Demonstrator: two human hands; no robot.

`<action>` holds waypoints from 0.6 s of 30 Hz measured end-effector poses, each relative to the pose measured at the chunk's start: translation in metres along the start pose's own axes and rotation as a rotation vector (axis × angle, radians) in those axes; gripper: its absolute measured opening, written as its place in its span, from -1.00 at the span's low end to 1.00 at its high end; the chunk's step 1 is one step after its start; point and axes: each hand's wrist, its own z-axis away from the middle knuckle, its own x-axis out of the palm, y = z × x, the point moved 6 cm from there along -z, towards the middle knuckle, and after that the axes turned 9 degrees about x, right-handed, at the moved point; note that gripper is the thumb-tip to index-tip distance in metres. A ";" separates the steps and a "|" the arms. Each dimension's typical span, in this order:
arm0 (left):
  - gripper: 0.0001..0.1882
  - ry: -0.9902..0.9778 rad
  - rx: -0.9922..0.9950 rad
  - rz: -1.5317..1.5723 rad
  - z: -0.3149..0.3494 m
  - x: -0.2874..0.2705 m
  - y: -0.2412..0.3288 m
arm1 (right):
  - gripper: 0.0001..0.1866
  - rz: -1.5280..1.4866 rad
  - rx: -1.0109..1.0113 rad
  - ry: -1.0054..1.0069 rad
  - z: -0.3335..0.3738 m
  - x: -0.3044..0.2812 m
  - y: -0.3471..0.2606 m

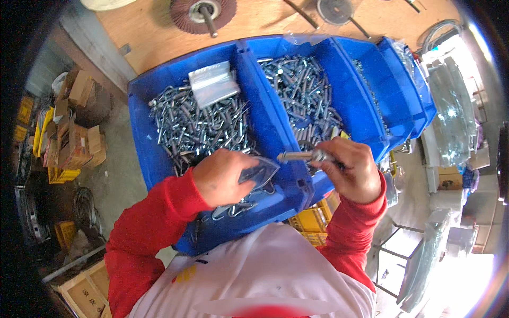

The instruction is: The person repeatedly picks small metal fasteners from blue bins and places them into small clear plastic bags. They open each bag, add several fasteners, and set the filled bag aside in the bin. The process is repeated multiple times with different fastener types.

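Note:
My left hand (222, 177) is closed on a small transparent plastic bag (262, 172) above the near end of the left blue bin (140, 127). That bin is filled with metal hooks and bolts (201, 124), and a shiny silver packet (213, 85) lies on top of them. Over the near end of the neighbouring blue bin (268, 116), my right hand (347, 167) grips a metal bolt (299, 156) with a nut or collar near the fingers. Its tip points left, toward the bag, but stays apart from it. Metal fasteners (302, 87) fill much of this second bin.
More blue bins (395, 90) stand to the right. Behind them, a wooden board (143, 32) carries a flap wheel (203, 13) and a round disc on a rod (335, 9). Cardboard boxes (77, 138) lie at far left; wrapped bundles (450, 106) stand at right.

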 end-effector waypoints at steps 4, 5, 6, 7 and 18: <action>-0.57 -0.031 0.014 0.011 -0.004 0.000 0.004 | -0.82 0.194 -0.058 -0.125 -0.001 0.037 -0.031; -0.62 0.004 0.033 0.044 -0.004 -0.002 0.008 | -0.83 0.223 -0.068 -0.106 -0.002 0.045 -0.032; -0.67 0.036 0.042 0.066 -0.004 -0.004 0.011 | -0.83 0.252 -0.079 -0.087 -0.003 0.053 -0.033; -0.72 0.054 0.044 0.093 -0.004 -0.006 0.012 | -0.78 0.143 -0.019 -0.083 -0.003 0.054 -0.028; -0.65 0.081 -0.021 0.035 0.000 -0.015 0.014 | -0.41 -0.197 -0.018 0.163 0.002 0.062 -0.013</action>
